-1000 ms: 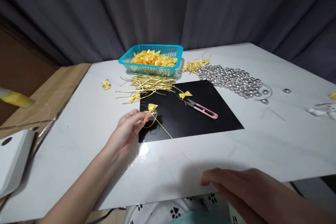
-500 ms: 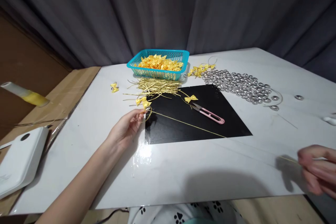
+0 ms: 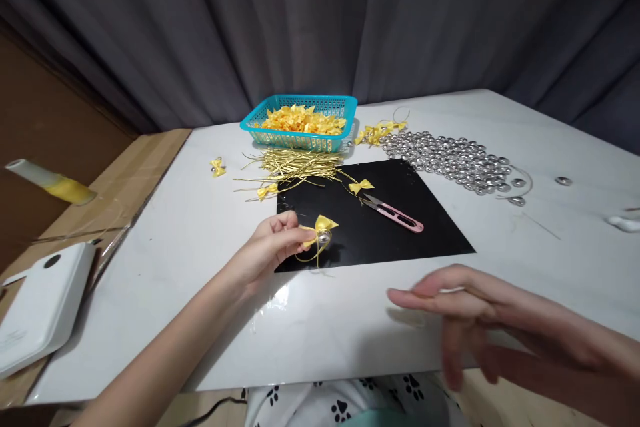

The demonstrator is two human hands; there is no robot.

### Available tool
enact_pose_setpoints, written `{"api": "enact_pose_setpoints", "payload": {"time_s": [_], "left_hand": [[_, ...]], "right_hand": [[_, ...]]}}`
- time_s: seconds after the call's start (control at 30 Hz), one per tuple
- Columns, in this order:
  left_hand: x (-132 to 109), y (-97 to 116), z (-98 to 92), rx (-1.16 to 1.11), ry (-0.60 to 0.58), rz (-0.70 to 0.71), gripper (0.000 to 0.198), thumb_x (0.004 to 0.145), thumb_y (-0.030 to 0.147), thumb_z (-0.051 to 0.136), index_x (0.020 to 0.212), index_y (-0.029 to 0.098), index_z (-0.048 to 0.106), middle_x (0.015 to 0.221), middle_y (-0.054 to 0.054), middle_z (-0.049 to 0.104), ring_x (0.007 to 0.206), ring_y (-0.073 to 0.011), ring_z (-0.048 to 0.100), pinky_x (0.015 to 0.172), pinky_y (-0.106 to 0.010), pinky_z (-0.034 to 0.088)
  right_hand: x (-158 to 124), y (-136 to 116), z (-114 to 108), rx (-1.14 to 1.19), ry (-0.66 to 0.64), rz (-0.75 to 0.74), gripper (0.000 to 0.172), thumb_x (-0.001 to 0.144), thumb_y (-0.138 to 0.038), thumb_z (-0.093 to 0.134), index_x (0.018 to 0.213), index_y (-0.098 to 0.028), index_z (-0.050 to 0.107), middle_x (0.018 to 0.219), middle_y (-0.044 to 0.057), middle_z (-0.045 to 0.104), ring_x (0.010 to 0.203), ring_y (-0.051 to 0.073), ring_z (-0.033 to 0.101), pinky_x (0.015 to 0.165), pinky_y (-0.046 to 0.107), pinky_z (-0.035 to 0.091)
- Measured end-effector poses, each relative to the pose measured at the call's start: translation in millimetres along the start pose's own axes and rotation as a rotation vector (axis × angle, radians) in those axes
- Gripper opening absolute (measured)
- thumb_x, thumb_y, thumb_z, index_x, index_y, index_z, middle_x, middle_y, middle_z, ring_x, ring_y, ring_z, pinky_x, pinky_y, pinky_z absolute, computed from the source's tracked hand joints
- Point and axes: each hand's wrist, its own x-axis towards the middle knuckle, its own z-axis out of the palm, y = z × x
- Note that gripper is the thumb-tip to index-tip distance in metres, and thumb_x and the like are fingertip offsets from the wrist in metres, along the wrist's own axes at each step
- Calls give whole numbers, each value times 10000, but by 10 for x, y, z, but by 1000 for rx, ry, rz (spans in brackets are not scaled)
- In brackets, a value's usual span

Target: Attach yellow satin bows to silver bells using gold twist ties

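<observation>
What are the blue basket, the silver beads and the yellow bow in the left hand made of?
Blue basket: probably plastic, smooth and slightly shiny, with neat rows of holes in its sides. Silver beads: mirror-bright, so maybe metal or silver-coated plastic; the look can't settle it. Yellow bow in the left hand: likely satin ribbon, thin, folded and softly glossy.

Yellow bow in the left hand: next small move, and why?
Probably bring the right hand to the gold cord dangling below the yellow bow: the left hand pinches the bow, the cord hangs in a loop by the silver bead, and no cord visibly runs to the right hand.
</observation>
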Motion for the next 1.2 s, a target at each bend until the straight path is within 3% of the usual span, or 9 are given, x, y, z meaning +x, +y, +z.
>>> {"api": "enact_pose_setpoints", "payload": {"time_s": [0.07, 0.1, 0.23, 0.43, 0.53, 0.63, 0.9, 1.07, 1.2], "left_hand": [[-2, -11, -3, 65, -29, -13, 377, 651, 118, 688, 555, 182, 329, 487, 83, 457, 467, -31, 441, 479, -125, 348], [-2, -16, -7, 91, -43, -18, 379, 651, 122, 686, 560, 184, 323, 493, 80, 469, 475, -36, 443, 488, -134, 346], [7, -30, -30, 132, -62, -7, 377, 660, 136, 682, 571, 187, 319, 513, 70, 498, 494, -47, 450, 505, -156, 337], [12, -43, -50, 114, -63, -28, 376, 650, 138, 686, 569, 189, 323, 503, 73, 499, 479, -51, 431, 495, -166, 318], [9, -51, -52, 110, -59, -38, 384, 666, 137, 676, 556, 192, 312, 477, 78, 460, 475, -53, 422, 484, -164, 306], [11, -65, -54, 110, -58, -38, 379, 675, 135, 668, 554, 194, 314, 475, 79, 450, 475, -57, 425, 481, -170, 304], [7, -61, -23, 67, -70, -61, 370, 651, 113, 684, 538, 182, 338, 485, 64, 525, 473, -50, 441, 492, -163, 323], [-13, -48, -12, 33, -41, -74, 119, 631, 119, 712, 654, 156, 601, 511, 48, 582, 476, -52, 478, 515, -161, 366], [-17, -61, -24, 37, -40, -83, 197, 630, 156, 718, 827, 168, 728, 582, 15, 644, 515, -66, 518, 575, -179, 413]], "right_hand": [[188, -61, -31, 66, -336, 14, 350, 919, -300, 401, 1244, -374, 505, 1145, 58, 593, 693, 103, 660, 617, 201, 537], [271, -73, -32, 36, -339, 54, 347, 906, -278, 419, 1232, -356, 508, 1145, 51, 608, 771, 119, 667, 646, 207, 542], [475, -64, 82, -118, -169, 190, 153, 865, -279, 505, 965, -238, 613, 901, 26, 707, 769, 136, 669, 621, 203, 525], [526, -36, 197, -180, -61, -31, 175, 831, -142, 503, 923, -213, 634, 843, 3, 719, 741, 134, 682, 625, 204, 527], [553, 15, 176, -273, 89, -156, 116, 822, -162, 540, 822, -215, 643, 837, 0, 723, 668, 133, 684, 532, 194, 509], [579, 87, 160, -333, 137, -255, 106, 829, -178, 548, 810, -220, 643, 863, 7, 723, 678, 140, 685, 553, 210, 519], [680, -2, 370, -173, 179, -235, 125, 825, -155, 561, 766, -180, 668, 674, 8, 664, 582, 104, 609, 531, 200, 468], [679, -67, 551, -20, 137, -91, 311, 932, -197, 341, 690, -155, 532, 649, 20, 566, 617, 100, 560, 557, 210, 446], [666, -69, 633, 1, 226, -188, 243, 902, -170, 403, 762, -145, 600, 701, 36, 592, 630, 107, 559, 534, 217, 443]]}}
